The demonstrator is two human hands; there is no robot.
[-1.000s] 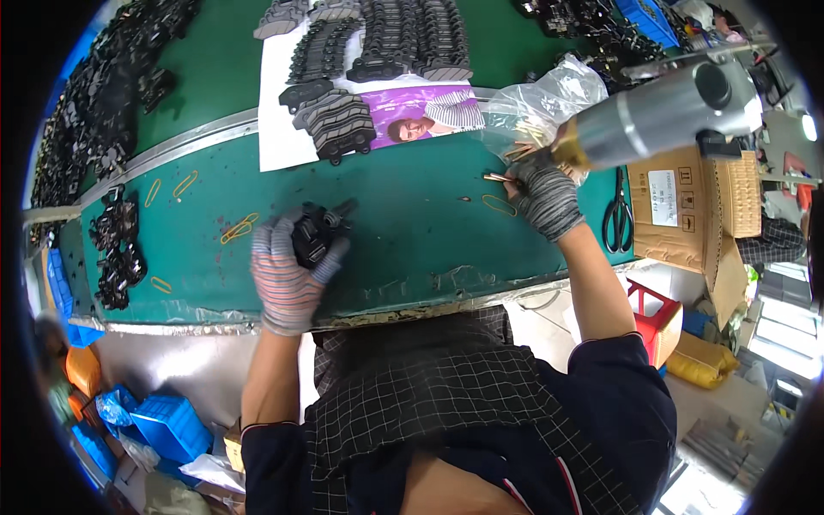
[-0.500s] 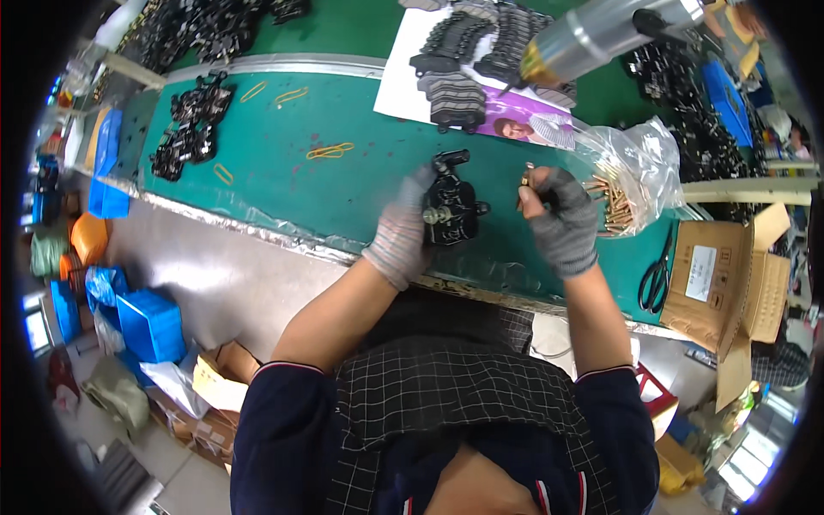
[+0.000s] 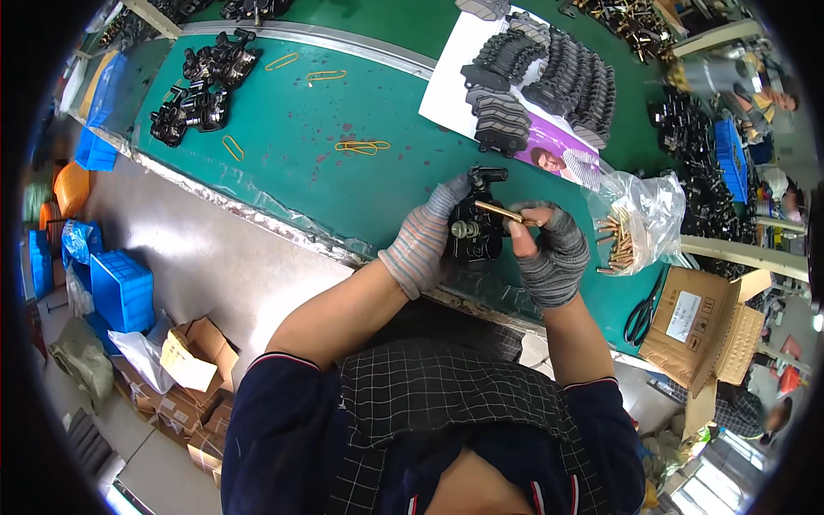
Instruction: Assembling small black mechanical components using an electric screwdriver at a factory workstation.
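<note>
A black metal brake caliper [image 3: 477,244] is at the table's near edge, with my left hand [image 3: 422,240] in a striped fingerless glove closed on its left side. A round metal fitting [image 3: 464,229] shows on its face. Between the thumb and fingers of my right hand [image 3: 551,249], gloved in grey, a long gold-coloured pin [image 3: 499,211] points left across the top of the caliper. Whether its tip touches the caliper I cannot tell. To the right of that hand, similar pins [image 3: 620,245] lie in a clear plastic bag [image 3: 657,215].
Rows of dark brake pads [image 3: 502,120] lie on a white sheet [image 3: 442,94] beyond my hands. More calipers [image 3: 202,107] and yellow rubber bands [image 3: 362,147] are on the green table [image 3: 283,154]. Black scissors [image 3: 642,316] lie beside an open cardboard box [image 3: 691,322] at right.
My right hand has moved left with the pin, bringing it over the caliper. The view has shifted, and the silver cylinder no longer covers the brake pads.
</note>
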